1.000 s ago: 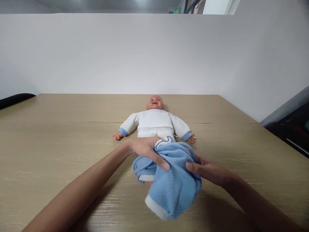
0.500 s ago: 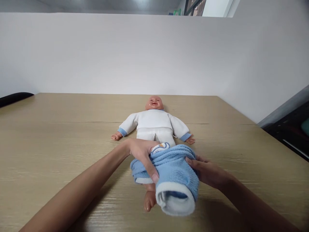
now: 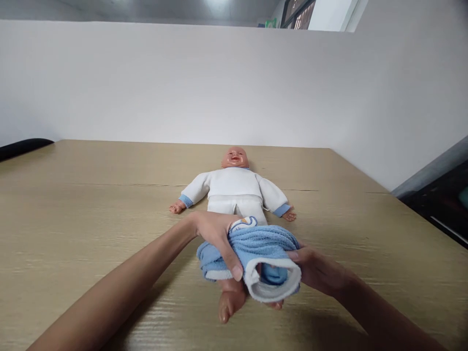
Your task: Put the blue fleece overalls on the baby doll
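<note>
A baby doll in a white top with blue cuffs lies on its back on the wooden table, head away from me. Light blue fleece trousers with a white hem are bunched over its legs. My left hand grips the left side of the trousers, fingers curled over the cloth. My right hand holds the right side by the white hem opening. The doll's bare foot sticks out below the cloth, and a second foot just shows under the hem.
A white partition wall stands along the far edge of the table. A dark chair back shows at the far left. At the right, past the table edge, is a dark surface.
The trouser leg has been pulled up the doll's legs toward its waist. The bare feet now show below the hem, which has opened toward me.
</note>
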Available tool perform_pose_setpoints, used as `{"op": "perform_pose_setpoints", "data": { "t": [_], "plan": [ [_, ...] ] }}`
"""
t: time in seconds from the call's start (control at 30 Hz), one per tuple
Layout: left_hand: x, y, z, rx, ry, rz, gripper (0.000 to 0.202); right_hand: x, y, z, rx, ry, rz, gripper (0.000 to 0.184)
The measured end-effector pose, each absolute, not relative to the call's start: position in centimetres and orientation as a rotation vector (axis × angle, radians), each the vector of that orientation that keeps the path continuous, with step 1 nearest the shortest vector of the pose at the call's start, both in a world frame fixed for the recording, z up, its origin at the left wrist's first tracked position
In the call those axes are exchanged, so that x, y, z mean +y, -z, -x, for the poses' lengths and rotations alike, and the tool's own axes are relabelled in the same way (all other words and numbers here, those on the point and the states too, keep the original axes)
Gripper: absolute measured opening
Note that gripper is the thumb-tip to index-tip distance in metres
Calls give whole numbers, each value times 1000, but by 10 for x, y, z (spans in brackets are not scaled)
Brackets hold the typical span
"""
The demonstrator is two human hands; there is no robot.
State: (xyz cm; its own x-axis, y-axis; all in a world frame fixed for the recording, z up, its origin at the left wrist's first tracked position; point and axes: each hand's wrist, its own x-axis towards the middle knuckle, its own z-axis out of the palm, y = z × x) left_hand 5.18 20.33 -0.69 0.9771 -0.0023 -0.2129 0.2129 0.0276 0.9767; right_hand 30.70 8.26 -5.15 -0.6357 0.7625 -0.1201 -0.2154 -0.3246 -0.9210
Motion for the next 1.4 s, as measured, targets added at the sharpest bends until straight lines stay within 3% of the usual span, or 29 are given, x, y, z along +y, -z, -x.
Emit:
{"op": "perform_pose_setpoints", "data": {
  "t": [0.2,0.27,0.37,0.47,0.63,0.73,0.8,0.9,1.0,1.23,1.4],
  "plan": [
    [209,16,-46,192,67,-1585,52,82,28,-293,-1407,-2112,500,49],
    [211,18,-45,180,62,-1574,48,80,30,-293,-1429,-2094,538,44],
    [208,16,-49,163,35,-1539,44,80,41,-294,-1416,-1898,688,35],
    [204,15,-53,182,-71,-1590,40,83,52,-294,-1351,-1567,913,38],
    [202,15,-53,202,-59,-1610,60,82,60,-290,-1284,-1414,1025,42],
    [197,10,-57,157,18,-1591,60,80,61,-286,-1260,-1453,1001,38],
    [190,4,-63,156,-31,-1635,56,80,61,-284,-1234,-1433,1015,33],
    [181,-4,-70,301,-184,-1772,35,82,57,-280,-1176,-1363,1072,29],
    [178,-6,-67,514,-219,-1896,24,77,46,-275,-1113,-1373,1149,39],
    [178,-9,-57,575,-106,-2116,45,14,36,-249,-1111,-1291,1519,68],
    [167,-15,-59,614,49,-2261,57,-18,42,-238,-1219,-1181,1664,67]
  ]
}}
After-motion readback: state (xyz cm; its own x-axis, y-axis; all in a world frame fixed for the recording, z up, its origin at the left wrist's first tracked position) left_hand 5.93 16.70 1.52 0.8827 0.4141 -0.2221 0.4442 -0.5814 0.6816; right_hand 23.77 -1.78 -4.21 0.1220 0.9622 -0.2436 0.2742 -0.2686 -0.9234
